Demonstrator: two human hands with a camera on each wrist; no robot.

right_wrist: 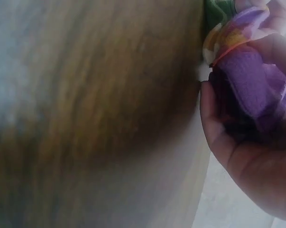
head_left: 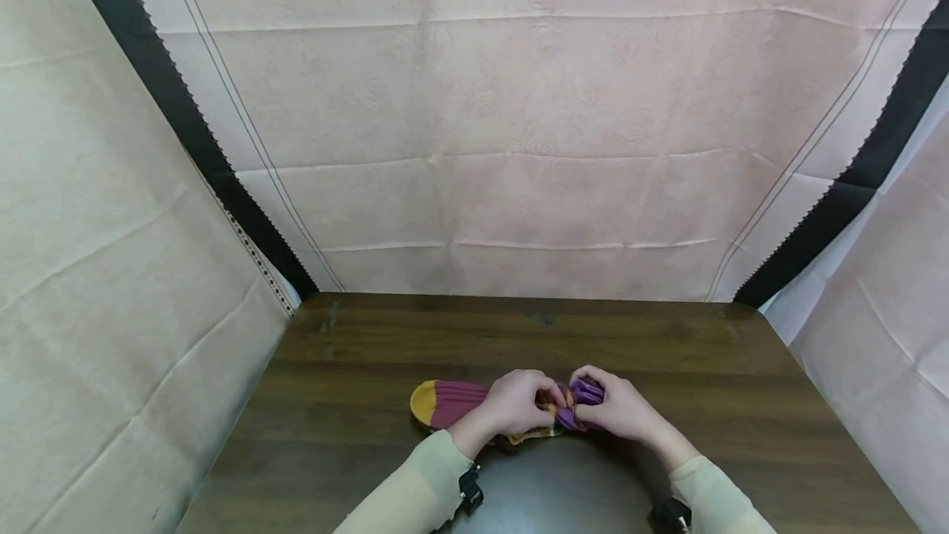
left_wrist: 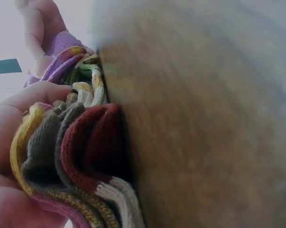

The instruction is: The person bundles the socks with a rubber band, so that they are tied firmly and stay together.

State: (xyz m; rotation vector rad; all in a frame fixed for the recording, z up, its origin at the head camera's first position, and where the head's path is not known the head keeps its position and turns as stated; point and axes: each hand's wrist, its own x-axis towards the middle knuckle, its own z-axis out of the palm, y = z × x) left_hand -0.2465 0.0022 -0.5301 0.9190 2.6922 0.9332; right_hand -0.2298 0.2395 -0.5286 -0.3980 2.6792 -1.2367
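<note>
A stack of several knitted socks lies across the table, with a maroon sock with a yellow toe on top. My left hand grips the stack near its middle. In the left wrist view the layered edges show yellow, grey and a dark red sock. At the right end a purple sock is bunched up, with my right hand curled round it, thumb and fingers on opposite sides. A thin orange band crosses the purple knit beside the fingers. The two hands are close together.
The brown wooden table has its far edge beyond the hands. Pale cloth sheets hang behind it and on both sides, with black strips along the corners. A dark wrist device sits at the left cuff.
</note>
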